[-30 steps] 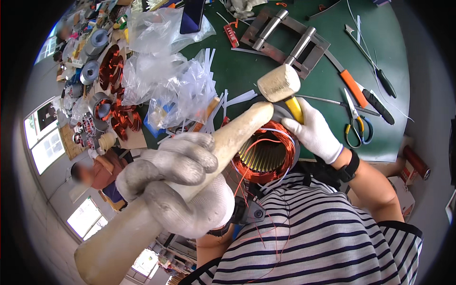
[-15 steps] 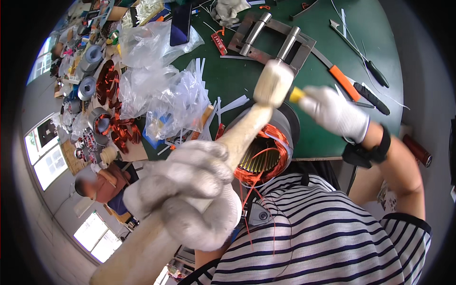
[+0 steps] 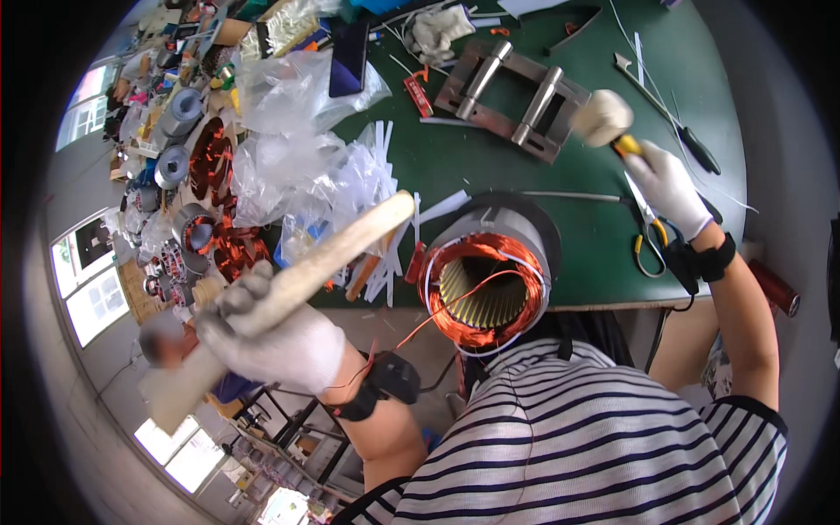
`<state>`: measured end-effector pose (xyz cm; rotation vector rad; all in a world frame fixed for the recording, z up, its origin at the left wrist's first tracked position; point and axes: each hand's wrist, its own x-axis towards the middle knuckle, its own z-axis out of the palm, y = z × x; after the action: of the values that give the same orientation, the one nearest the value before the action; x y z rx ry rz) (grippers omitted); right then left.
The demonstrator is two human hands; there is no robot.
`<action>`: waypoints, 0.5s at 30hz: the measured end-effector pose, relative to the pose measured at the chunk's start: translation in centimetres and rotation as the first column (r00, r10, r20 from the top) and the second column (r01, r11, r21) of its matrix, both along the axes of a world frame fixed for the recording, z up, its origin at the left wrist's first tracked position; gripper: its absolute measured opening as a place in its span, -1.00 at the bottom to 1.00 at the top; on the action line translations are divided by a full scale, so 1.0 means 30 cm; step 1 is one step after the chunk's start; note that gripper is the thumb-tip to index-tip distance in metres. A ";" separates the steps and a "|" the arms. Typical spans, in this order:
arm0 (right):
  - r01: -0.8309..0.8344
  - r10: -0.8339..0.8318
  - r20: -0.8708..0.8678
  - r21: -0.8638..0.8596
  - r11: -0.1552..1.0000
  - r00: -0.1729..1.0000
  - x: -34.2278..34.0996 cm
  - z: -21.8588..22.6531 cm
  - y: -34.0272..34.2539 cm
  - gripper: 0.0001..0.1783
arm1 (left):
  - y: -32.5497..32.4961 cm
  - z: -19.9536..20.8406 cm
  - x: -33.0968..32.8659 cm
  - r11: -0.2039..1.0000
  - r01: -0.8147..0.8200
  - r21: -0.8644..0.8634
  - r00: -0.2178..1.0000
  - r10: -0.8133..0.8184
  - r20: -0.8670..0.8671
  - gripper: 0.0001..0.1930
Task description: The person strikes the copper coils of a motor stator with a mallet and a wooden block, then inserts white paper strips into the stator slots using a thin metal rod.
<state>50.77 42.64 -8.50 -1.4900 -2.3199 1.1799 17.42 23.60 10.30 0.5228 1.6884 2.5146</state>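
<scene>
Gloved in white, my left hand (image 3: pixel 284 346) is closed round a long pale wooden bar (image 3: pixel 346 243), raised at a slant left of the stator. My right hand (image 3: pixel 669 188), also gloved, grips a mallet with a yellow handle and a pale, motion-smeared head (image 3: pixel 604 118), held above the bench at the right. Between them, at the bench's near edge, lies a grey motor stator (image 3: pixel 516 229), its open end facing me. An orange-red copper winding (image 3: pixel 446 319) rings the bore, which is lined with yellowish strips. A loose red wire trails from it toward my left wrist.
A steel frame with two rollers (image 3: pixel 477 80) lies behind the stator. Scissors (image 3: pixel 646 227) rest below my right hand. Plastic bags (image 3: pixel 293 149) and white strips (image 3: pixel 382 175) crowd the left. A person (image 3: pixel 166 341) is at the far left.
The wooden bar has come away from the stator and swung left with my left hand. My right hand has carried the mallet up and right, away from the bar. The view has shifted slightly.
</scene>
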 end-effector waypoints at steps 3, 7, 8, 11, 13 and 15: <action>0.190 -0.232 0.208 0.204 0.960 0.950 0.149 -0.110 0.082 -0.69 | 0.060 -0.062 -0.162 0.984 0.127 0.121 0.977 -0.146 0.158 -0.73; 0.180 -0.290 0.339 0.321 0.930 0.895 0.235 -0.180 0.113 -0.72 | 0.240 -0.290 -0.321 0.981 0.194 -0.018 0.897 -0.170 0.408 -0.64; 0.223 -0.317 0.316 0.301 0.927 0.894 0.240 -0.185 0.113 -0.72 | 0.293 -0.344 -0.360 0.967 0.248 0.056 0.721 -0.223 0.656 -0.56; 0.168 -0.337 0.379 0.414 0.895 0.862 0.232 -0.186 0.099 -0.70 | 0.479 -0.566 -0.341 0.962 0.260 0.081 0.554 -0.217 0.804 -0.51; 0.159 -0.353 0.448 0.415 0.896 0.821 0.217 -0.180 0.090 -0.70 | 0.556 -0.679 -0.299 0.876 0.420 0.236 0.265 -0.367 0.891 -0.48; 0.139 -0.349 0.438 0.443 0.886 0.828 0.202 -0.174 0.076 -0.70 | 0.615 -0.754 -0.262 0.829 0.538 0.156 0.277 -0.348 0.895 -0.31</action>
<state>56.81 44.90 -13.70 -2.0309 -2.3471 0.2267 9.56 42.06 -12.33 -0.3538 1.0439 1.6046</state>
